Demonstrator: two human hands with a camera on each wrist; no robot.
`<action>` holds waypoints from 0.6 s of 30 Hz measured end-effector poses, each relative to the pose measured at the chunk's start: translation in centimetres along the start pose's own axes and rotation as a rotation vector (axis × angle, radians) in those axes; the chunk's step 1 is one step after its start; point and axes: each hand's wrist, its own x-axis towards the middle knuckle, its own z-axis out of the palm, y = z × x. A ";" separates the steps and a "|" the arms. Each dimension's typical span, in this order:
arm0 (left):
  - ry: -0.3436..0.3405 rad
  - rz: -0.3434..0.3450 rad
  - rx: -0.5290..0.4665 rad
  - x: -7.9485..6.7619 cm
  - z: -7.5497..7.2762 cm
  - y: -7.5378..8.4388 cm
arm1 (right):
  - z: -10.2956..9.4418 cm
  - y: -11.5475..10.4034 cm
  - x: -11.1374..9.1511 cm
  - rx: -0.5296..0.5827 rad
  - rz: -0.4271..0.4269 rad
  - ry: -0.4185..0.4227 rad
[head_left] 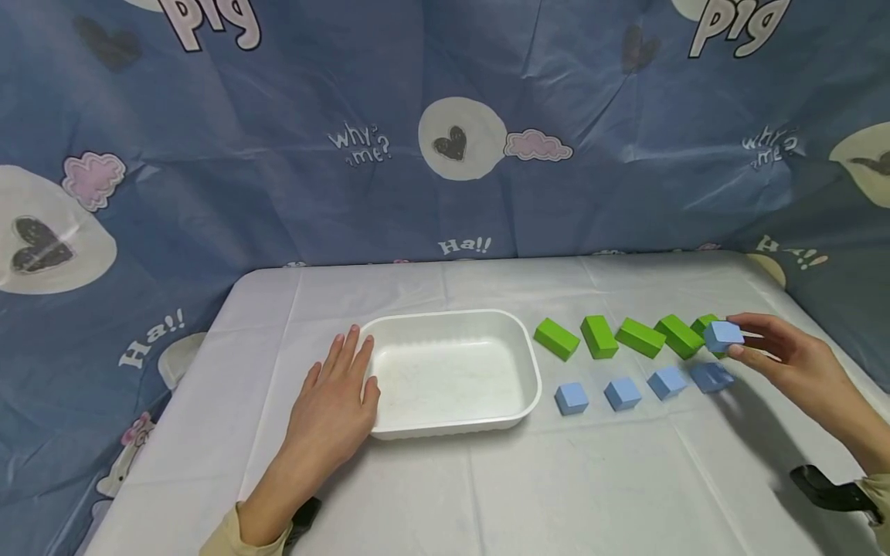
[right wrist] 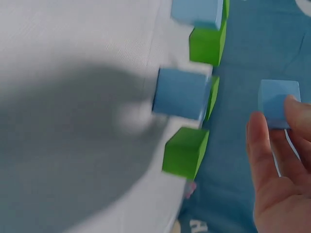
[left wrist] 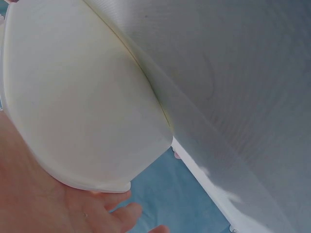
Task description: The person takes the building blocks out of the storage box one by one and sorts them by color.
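Observation:
My left hand (head_left: 334, 405) lies with straight fingers against the left rim of a white plastic tray (head_left: 448, 427); in the left wrist view the tray's outer wall (left wrist: 92, 107) fills much of the picture beside the palm. At the right, my right hand (head_left: 799, 367) pinches a light blue block (head_left: 723, 337) between thumb and fingers, raised over the table. Below it sits another blue block (head_left: 711, 378), partly in the hand's shadow. The held block (right wrist: 279, 102) shows clearly in the right wrist view. Behind it, a green block (head_left: 704, 324) is partly hidden.
Green blocks (head_left: 599, 337) form a back row right of the tray, with blue blocks (head_left: 572, 398) in a row before them. A white cloth covers the table (head_left: 556, 494). A blue printed curtain (head_left: 348, 208) hangs behind its far edge.

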 end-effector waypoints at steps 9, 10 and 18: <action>0.001 0.001 0.003 0.0 0.1 0.1 | -1.7 2.9 -1.3 -0.086 0.087 0.035; 0.001 0.001 0.004 0.0 0.1 0.1 | -1.8 3.2 -1.4 -0.087 0.085 0.037; 0.003 0.000 0.002 0.0 -0.1 0.1 | -1.4 4.8 -1.8 -0.127 0.110 -0.006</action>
